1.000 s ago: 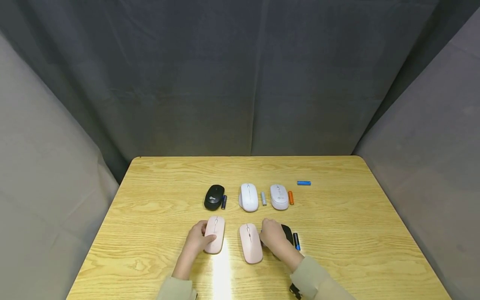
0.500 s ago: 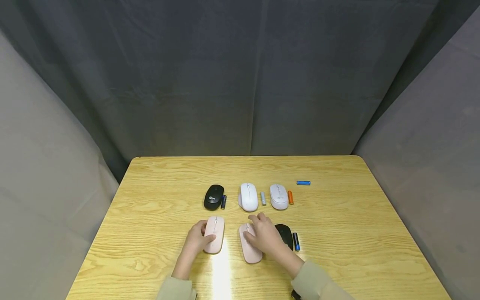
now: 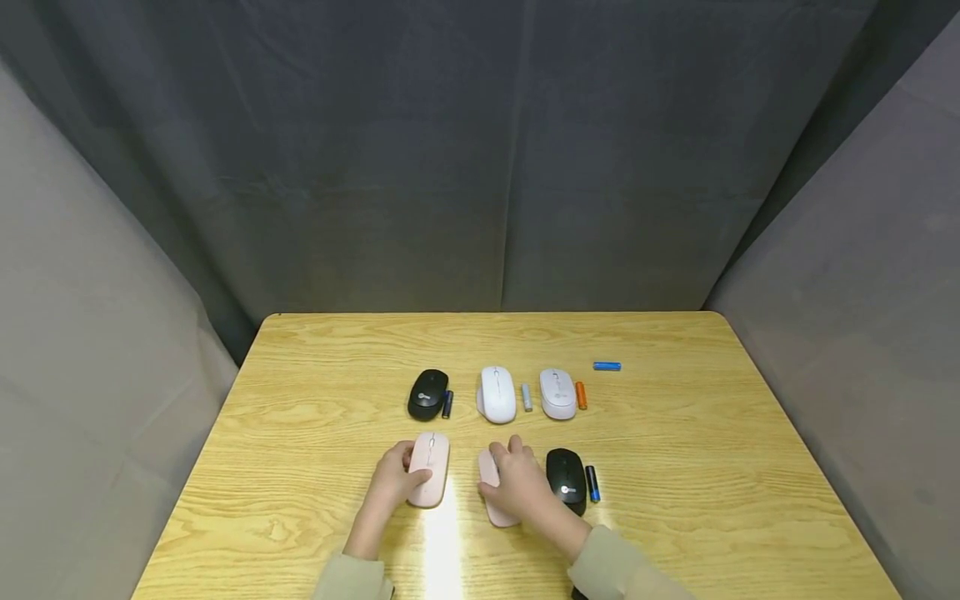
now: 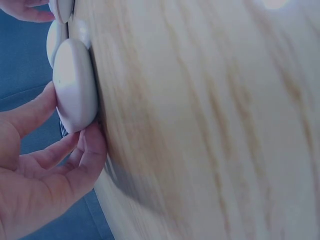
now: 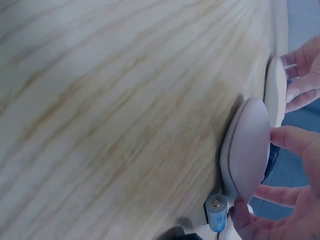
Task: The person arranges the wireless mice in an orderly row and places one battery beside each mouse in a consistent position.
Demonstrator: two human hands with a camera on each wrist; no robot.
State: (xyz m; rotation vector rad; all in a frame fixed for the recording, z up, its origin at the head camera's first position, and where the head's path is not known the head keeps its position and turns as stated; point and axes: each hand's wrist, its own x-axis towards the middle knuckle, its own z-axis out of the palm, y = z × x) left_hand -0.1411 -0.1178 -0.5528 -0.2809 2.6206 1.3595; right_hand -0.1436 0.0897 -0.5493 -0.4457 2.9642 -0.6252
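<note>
Two pink mice lie side by side near the table's front. My left hand grips the left pink mouse, with the thumb on one side and the fingers on the other. That mouse lies flat on the wood. My right hand covers the right pink mouse, fingers curled round its sides. In the right wrist view a small battery lies against this mouse.
A black mouse and a dark blue battery lie just right of my right hand. Behind stand a black mouse, a white mouse and a pale grey mouse, each with a battery beside it. A blue battery lies apart.
My right hand moved left, off the near black mouse and onto the right pink mouse, leaving the black mouse uncovered. My left hand stayed on the left pink mouse.
</note>
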